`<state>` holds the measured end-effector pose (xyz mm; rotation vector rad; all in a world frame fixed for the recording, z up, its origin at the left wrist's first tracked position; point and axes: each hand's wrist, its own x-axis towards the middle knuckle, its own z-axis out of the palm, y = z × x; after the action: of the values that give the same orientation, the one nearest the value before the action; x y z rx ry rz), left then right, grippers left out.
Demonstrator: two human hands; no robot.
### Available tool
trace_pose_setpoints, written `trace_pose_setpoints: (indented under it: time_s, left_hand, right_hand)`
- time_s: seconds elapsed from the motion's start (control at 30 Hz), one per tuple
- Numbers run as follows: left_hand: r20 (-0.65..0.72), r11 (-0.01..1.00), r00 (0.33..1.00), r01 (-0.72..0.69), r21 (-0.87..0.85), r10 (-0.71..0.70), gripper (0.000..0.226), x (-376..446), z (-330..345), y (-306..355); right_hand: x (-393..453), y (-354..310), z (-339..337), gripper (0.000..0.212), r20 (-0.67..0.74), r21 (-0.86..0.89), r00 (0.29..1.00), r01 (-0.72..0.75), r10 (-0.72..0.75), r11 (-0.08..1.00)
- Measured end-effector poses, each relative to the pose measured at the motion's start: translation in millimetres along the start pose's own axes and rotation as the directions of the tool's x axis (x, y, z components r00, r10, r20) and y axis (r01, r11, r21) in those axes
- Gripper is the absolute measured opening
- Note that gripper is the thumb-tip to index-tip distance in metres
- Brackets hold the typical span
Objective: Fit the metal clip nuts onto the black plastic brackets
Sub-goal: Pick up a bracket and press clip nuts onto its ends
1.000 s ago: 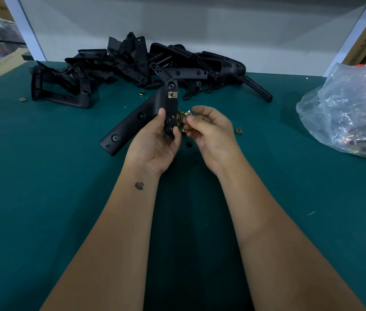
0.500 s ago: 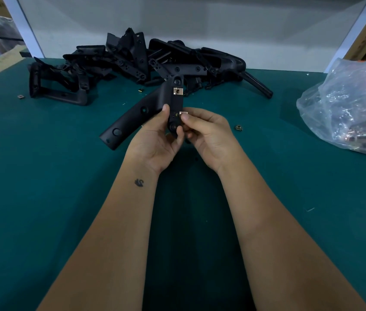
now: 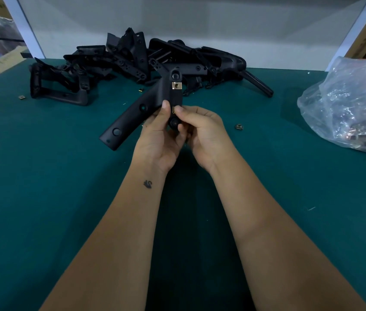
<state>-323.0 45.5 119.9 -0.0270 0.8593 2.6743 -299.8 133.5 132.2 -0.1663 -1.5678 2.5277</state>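
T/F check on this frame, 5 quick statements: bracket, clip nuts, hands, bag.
1. One clip nut already sits on the held bracket. True.
2. The left hand grips the bracket. True.
3. The right hand lies flat on the table. False: it pinches a second clip nut at the bracket's edge.
4. The plastic bag lies left of the hands. False: on the right.
5. Loose bracket pile lies at the table's far side. True.

Black brackets (image 3: 137, 61) and a brass-gold clip nut (image 3: 176, 85) over a plain teal tabletop (image 3: 43, 176); clear bag (image 3: 352, 104).
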Motion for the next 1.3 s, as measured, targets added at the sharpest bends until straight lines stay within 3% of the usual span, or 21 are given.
trace_pose_setpoints:
  time_s: [0.17, 0.33, 0.43, 0.5, 0.57, 0.7, 0.77, 0.83, 0.97, 1.1, 1.2, 1.3]
  left_hand:
    - [-0.048, 0.998, 0.998, -0.026, 0.050, 0.028, 0.015, 1, 1, -1]
    - [-0.038, 0.930, 0.974, -0.201, 0.309, 0.223, 0.008, 0, 4, -7]
    - [0.019, 0.897, 0.967, -0.241, 0.370, 0.252, 0.015, -9, 13, -11]
    - [-0.018, 0.873, 0.969, -0.213, 0.439, 0.245, 0.016, -15, 18, -14]
    - [-0.037, 0.850, 0.965, -0.209, 0.484, 0.258, 0.027, -23, 21, -17]
    - [0.013, 0.809, 0.982, -0.165, 0.564, 0.191, 0.027, -38, 29, -24]
    - [0.065, 0.782, 0.990, -0.137, 0.608, 0.123, 0.010, -46, 34, -32]
    - [0.118, 0.757, 0.986, -0.164, 0.632, 0.115, 0.027, -57, 39, -40]
    - [0.342, 0.730, 0.898, -0.429, 0.532, 0.279, 0.050, -87, 51, -56]
    - [0.292, 0.810, 0.920, -0.374, 0.451, 0.262, 0.041, -118, 77, -74]
    - [0.318, 0.819, 0.941, -0.270, 0.506, 0.113, 0.024, -140, 100, -97]
    - [0.385, 0.740, 0.911, -0.155, 0.654, -0.149, 0.018, -165, 117, -136]
  right_hand:
    - [0, 1, -3, 0.020, -0.056, -0.081, 0.997, 0.044, -0.048, 0.996]
    - [-2, 8, 3, 0.021, -0.121, -0.327, 0.971, 0.159, -0.208, 0.932]
    - [-8, 12, 12, 0.041, -0.190, -0.210, 0.970, 0.111, -0.151, 0.971]
    - [-17, 12, 10, 0.030, -0.220, -0.139, 0.966, 0.110, -0.139, 0.984]
    - [-29, 9, 5, 0.013, -0.244, -0.180, 0.953, 0.135, -0.177, 0.974]
    - [-50, 0, -6, 0.015, -0.317, -0.328, 0.906, 0.172, -0.279, 0.929]
    - [-60, -6, -12, 0.018, -0.372, -0.407, 0.871, 0.159, -0.322, 0.899]
    - [-72, -14, -21, 0.018, -0.412, -0.467, 0.831, 0.159, -0.373, 0.870]
    - [-103, -34, -51, 0.018, -0.508, -0.540, 0.723, 0.156, -0.469, 0.827]
    - [-146, -61, -92, 0.011, -0.617, -0.448, 0.634, 0.206, -0.467, 0.870]
    - [-190, -83, -121, 0.010, -0.681, -0.462, 0.541, 0.207, -0.494, 0.862]
    - [-245, -100, -151, 0.009, -0.745, -0.508, 0.400, 0.178, -0.534, 0.843]
